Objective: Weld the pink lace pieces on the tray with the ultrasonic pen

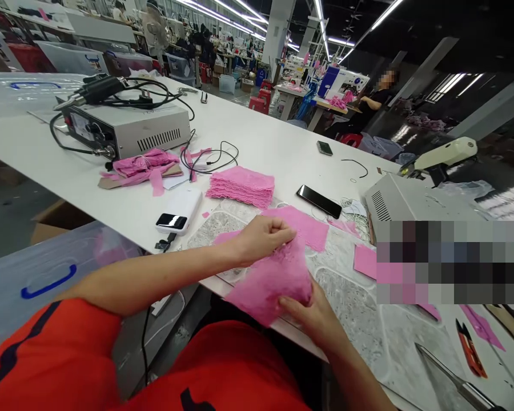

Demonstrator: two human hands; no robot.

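A thin pink fabric piece (274, 279) is stretched between my two hands, above the front edge of the table. My left hand (263, 240) pinches its upper edge with thumb and fingers. Lower down, my right hand (312, 314) grips its right side, thumb on top and the other fingers hidden behind the cloth. Beyond the hands lies another flat pink fabric piece (312, 228) on the grey patterned mat (351, 319). A neat stack of pink fabric pieces (241, 186) sits farther back, just off my left hand.
Left of the stack are a white power bank (180, 211) and a grey control box (145, 128) with cables. A black phone (319, 201) lies behind the mat. Orange thread snips (470, 348) and a pointed metal tool (454, 379) lie at right. A person (374, 105) sits in the background.
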